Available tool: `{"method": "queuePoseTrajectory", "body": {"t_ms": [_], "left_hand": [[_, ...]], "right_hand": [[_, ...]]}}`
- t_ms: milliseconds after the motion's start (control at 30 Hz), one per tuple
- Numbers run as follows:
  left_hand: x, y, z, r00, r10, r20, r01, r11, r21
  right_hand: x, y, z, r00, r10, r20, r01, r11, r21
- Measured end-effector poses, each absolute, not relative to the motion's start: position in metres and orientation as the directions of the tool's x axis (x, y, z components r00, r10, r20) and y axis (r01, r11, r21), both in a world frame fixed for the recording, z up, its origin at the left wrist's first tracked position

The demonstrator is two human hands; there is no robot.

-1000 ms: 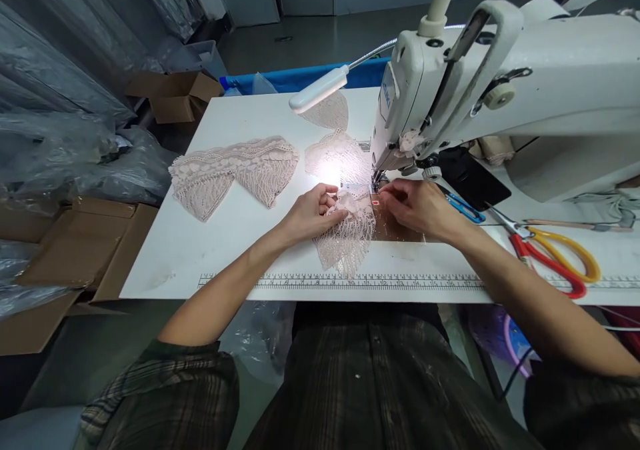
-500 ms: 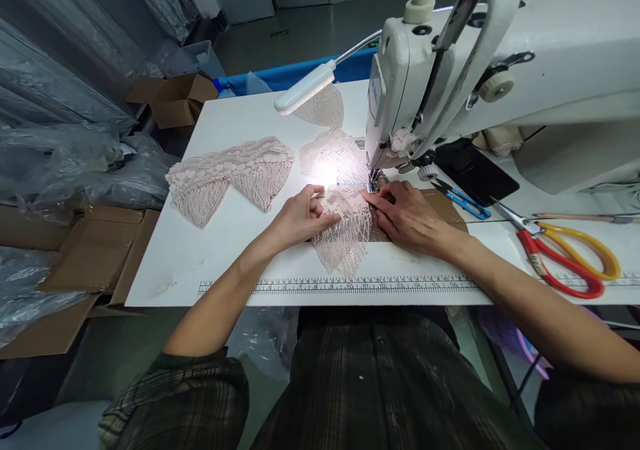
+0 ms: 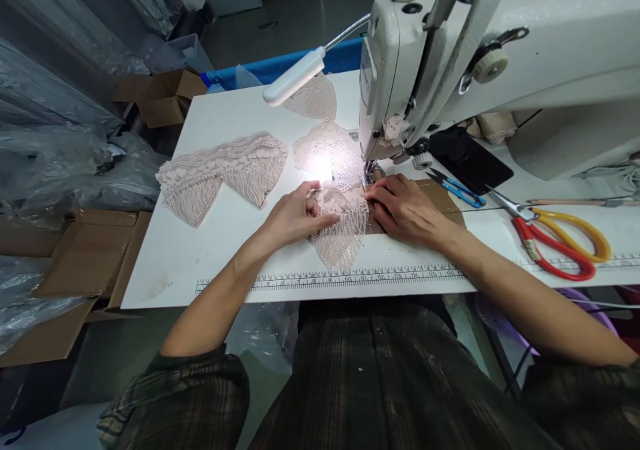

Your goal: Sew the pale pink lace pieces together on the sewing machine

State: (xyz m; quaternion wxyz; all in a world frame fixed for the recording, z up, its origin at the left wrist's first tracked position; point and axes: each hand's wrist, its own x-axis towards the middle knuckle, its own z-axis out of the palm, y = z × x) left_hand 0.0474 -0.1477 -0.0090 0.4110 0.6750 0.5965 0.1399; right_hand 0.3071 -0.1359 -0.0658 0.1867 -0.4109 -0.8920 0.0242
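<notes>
A pale pink lace piece (image 3: 341, 237) lies on the white table (image 3: 200, 263) under the needle of a white sewing machine (image 3: 450, 63). My left hand (image 3: 295, 213) rests on the lace's left side, fingers curled and pressing it down. My right hand (image 3: 405, 209) lies flat on the lace's right edge, fingertips close to the presser foot (image 3: 369, 173). A sewn lace piece (image 3: 327, 150) trails behind the needle under the lamp's glare.
A stack of lace pieces (image 3: 220, 173) lies at the table's left. A gooseneck lamp (image 3: 295, 83) lights the needle area. Blue thread snips (image 3: 457, 190) and red-and-yellow scissors (image 3: 555, 240) lie right of my hand. A ruler strip (image 3: 310, 280) runs along the front edge. Cardboard boxes (image 3: 85, 250) stand on the left.
My right hand went from a pinch at the presser foot to lying flat on the lace. The left hand stayed on the lace. The camera has moved closer to the machine.
</notes>
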Motion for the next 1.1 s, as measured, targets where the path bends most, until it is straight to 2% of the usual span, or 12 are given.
{"method": "queuePoseTrajectory", "body": {"t_ms": [133,233,400,633,800,1000,1100], "left_hand": [[0.048,-0.148,-0.009,0.272,0.91,-0.312,0.673,0.052,0.738],[0.052,-0.15,-0.009,0.235,0.926,-0.297,0.72,0.04,0.692],[0.056,-0.152,-0.005,0.201,0.94,-0.275,0.79,0.01,0.613],[0.05,-0.153,-0.002,0.268,0.911,-0.313,0.693,0.043,0.72],[0.05,-0.154,0.001,0.295,0.9,-0.322,0.699,0.027,0.715],[0.054,-0.159,0.005,0.318,0.897,-0.308,0.809,-0.087,0.581],[0.054,-0.162,0.006,0.349,0.884,-0.312,0.816,-0.122,0.566]], "right_hand": [[0.305,-0.14,-0.064,-0.596,0.738,0.315,0.74,0.658,-0.142],[0.306,-0.141,-0.064,-0.622,0.713,0.323,0.723,0.682,-0.111],[0.309,-0.139,-0.067,-0.604,0.71,0.362,0.705,0.688,-0.171],[0.305,-0.147,-0.059,-0.637,0.686,0.352,0.708,0.701,-0.085],[0.31,-0.143,-0.061,-0.622,0.695,0.36,0.678,0.708,-0.195],[0.309,-0.142,-0.065,-0.578,0.724,0.376,0.687,0.681,-0.255],[0.308,-0.143,-0.065,-0.569,0.732,0.374,0.668,0.677,-0.309]]}}
